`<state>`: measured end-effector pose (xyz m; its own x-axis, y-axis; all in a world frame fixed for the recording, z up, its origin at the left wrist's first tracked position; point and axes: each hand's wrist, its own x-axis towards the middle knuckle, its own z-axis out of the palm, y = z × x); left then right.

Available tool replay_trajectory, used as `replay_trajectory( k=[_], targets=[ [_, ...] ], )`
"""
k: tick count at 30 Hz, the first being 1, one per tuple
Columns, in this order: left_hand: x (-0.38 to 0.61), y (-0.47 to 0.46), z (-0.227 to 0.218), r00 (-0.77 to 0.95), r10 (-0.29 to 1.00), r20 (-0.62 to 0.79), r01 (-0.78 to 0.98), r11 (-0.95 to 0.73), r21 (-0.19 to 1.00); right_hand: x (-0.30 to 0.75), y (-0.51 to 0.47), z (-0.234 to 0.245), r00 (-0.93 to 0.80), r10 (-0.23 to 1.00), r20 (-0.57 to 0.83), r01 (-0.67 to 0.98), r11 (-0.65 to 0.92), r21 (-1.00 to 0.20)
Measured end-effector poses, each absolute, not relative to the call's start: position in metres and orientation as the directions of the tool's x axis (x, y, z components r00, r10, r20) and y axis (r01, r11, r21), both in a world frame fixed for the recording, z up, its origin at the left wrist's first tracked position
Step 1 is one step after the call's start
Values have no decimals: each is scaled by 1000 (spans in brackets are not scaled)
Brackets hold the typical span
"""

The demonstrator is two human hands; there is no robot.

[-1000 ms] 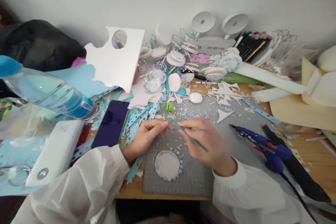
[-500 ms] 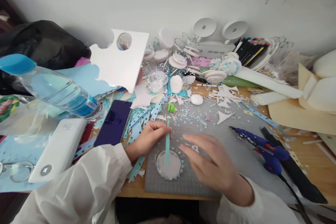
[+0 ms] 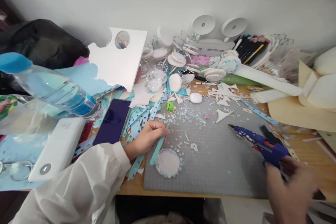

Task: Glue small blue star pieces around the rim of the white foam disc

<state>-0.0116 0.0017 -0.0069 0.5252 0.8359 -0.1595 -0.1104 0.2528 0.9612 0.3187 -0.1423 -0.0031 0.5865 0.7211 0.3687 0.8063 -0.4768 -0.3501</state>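
Note:
My left hand (image 3: 151,136) pinches the upper end of a narrow teal strip (image 3: 157,148), which slants down to the left. Its lower end lies beside a white foam disc (image 3: 168,163) edged with small pale blue and white pieces. At the right, my right hand (image 3: 292,185), smeared by motion, is wrapped round the handle of a blue hot glue gun (image 3: 265,147), whose nozzle points left over the mat. Part of the handle is hidden by the fingers.
A grey cutting mat (image 3: 210,168) carries scattered blue and white bits and foam scraps (image 3: 223,114). Decorated foam discs (image 3: 177,58) crowd the back. To the left are a phone (image 3: 112,122), a power bank (image 3: 57,148) and a water bottle (image 3: 57,89). A marker holder (image 3: 252,52) stands behind.
My right hand has moved from near the disc to the right and taken hold of the glue gun. The teal strip has swung left, off the disc.

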Motion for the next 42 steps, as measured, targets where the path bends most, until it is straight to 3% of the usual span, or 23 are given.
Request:
replay_trajectory(
  k=[3,5,9,14,17,24,30,42],
  targets=[
    [-13,2,-10,540,828,-153,-102,244,964,326,-131,-23,548,782,297,835,-531,-142],
    [-13,2,-12,546,824,-151,-95,239,966,328,-129,-23,507,809,297,858,-505,-92],
    [-14,1,-11,558,816,-150,-76,230,970,328,-122,-5,532,770,352,846,-465,-260],
    [-15,2,-9,567,811,-146,-64,220,973,314,-89,26,685,596,418,720,-469,-511],
    [-14,2,-9,574,807,-139,-61,211,976,290,-63,41,674,609,418,702,-353,-619],
    [-17,4,-11,616,781,-102,-37,158,987,230,-29,32,383,816,433,720,31,-694],
    [-17,6,-6,674,735,-76,-39,138,990,225,-31,10,286,896,339,732,24,-681],
    [-15,6,0,719,690,-85,16,106,994,224,-34,7,207,928,311,765,45,-643]
  ],
)
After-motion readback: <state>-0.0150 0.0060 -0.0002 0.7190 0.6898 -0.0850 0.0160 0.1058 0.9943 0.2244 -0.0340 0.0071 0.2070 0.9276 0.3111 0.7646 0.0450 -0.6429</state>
